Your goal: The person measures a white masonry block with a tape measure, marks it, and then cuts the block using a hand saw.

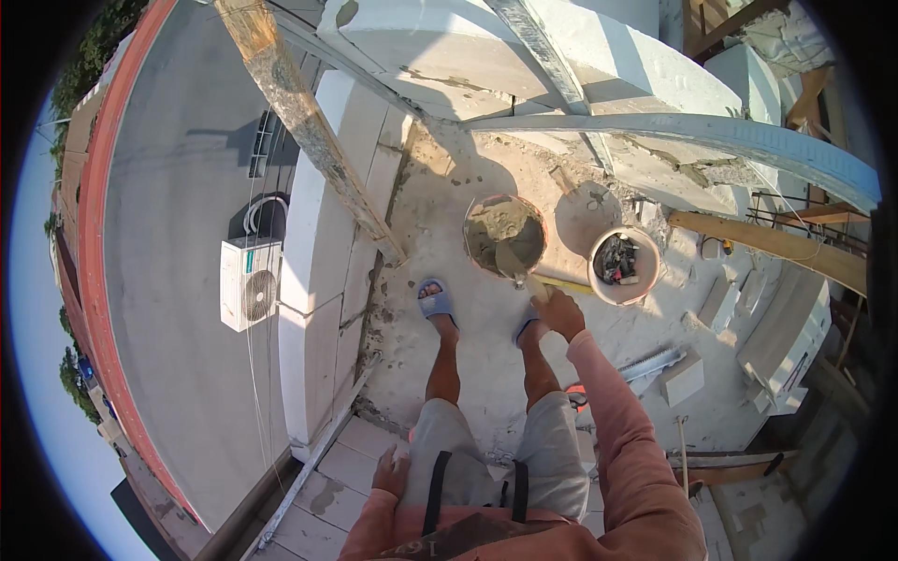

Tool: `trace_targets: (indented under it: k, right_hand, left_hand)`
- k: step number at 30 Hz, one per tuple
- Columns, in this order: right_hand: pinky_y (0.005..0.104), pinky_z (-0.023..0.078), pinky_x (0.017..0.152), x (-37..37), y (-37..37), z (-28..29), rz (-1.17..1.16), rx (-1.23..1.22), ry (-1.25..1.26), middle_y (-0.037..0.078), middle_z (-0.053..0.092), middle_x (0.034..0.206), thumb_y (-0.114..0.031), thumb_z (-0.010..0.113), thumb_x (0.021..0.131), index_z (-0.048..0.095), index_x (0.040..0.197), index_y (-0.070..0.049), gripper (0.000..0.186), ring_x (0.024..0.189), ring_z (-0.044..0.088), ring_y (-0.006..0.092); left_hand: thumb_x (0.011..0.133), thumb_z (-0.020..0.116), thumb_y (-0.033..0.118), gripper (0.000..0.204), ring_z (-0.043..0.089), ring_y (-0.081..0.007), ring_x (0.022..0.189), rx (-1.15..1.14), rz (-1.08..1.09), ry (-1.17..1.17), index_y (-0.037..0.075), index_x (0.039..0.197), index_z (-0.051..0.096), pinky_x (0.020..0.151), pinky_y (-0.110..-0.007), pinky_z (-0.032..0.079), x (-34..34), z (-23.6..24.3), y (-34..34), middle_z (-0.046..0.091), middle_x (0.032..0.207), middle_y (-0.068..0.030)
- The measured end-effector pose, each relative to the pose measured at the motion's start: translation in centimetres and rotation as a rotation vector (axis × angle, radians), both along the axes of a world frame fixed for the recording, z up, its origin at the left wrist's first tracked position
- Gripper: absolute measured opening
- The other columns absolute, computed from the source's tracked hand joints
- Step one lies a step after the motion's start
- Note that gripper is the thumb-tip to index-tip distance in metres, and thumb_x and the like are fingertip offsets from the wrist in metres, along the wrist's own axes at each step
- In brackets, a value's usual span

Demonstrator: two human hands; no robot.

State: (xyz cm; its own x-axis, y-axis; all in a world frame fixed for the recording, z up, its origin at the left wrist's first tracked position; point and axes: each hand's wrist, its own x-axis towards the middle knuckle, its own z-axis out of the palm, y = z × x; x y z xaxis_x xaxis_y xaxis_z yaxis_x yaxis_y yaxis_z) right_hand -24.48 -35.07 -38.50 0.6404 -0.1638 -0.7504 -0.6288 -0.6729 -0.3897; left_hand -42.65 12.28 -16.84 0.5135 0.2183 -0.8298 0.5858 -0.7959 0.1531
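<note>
My right hand (561,314) is closed round the handle of a trowel (511,263), whose blade dips over the near rim of a round bucket (468,252). Grey wet mortar (501,220) lies heaped in that bucket and coats its inside. My left hand (391,470) rests low beside my left thigh, its fingers stretched out and nothing in them. A second, pale bucket (645,292) stands to the right, with dark tools and odds and ends (617,260) inside. Between the two buckets lies a yellow bar-like thing (565,284), partly hidden.
A low block wall (313,327) runs along the left, with an air-conditioner unit (250,283) beyond it. A wooden post (309,126) slants over the wall. Metal beams (711,131) cross ahead. Loose white blocks (683,375) and a plank (776,247) are on the right.
</note>
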Motion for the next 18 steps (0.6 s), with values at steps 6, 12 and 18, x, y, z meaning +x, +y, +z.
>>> trace_targets:
  k: [6,12,18]
  right_hand:
    - [0.0278,0.045,0.056,-4.0,1.2,11.7,-0.964,0.976,0.29,0.005,0.063,0.078,-0.057,0.06,0.102,0.065,0.116,-0.005,0.054,0.062,0.057,0.0139]
    - [0.029,0.05,0.06,3.0,7.8,25.8,-1.036,1.128,-0.246,0.007,0.071,0.096,-0.038,0.066,0.104,0.058,0.132,-0.004,0.045,0.066,0.062,0.0151]
    - [0.0329,0.055,0.077,20.5,6.4,32.3,-0.252,0.129,-0.841,0.016,0.073,0.107,-0.039,0.071,0.1,0.06,0.135,0.002,0.055,0.084,0.068,0.0188]
  left_hand:
    - [0.101,0.06,0.029,0.038,0.058,-0.0462,0.126,-0.145,-0.109,-0.105,0.009,0.133,0.059,0.105,-0.049,0.051,4.0,-1.3,4.4,0.056,0.142,-0.028]
    - [0.094,0.068,0.011,0.03,0.06,-0.0468,0.12,-0.223,-0.378,-0.324,0.014,0.121,0.057,0.096,-0.052,0.055,6.4,-4.0,13.4,0.057,0.138,-0.0267]
    - [0.1,0.062,0.03,0.035,0.058,-0.044,0.123,-0.168,-0.18,-0.228,0.009,0.128,0.06,0.102,-0.049,0.051,7.0,-5.0,17.7,0.059,0.137,-0.0247]
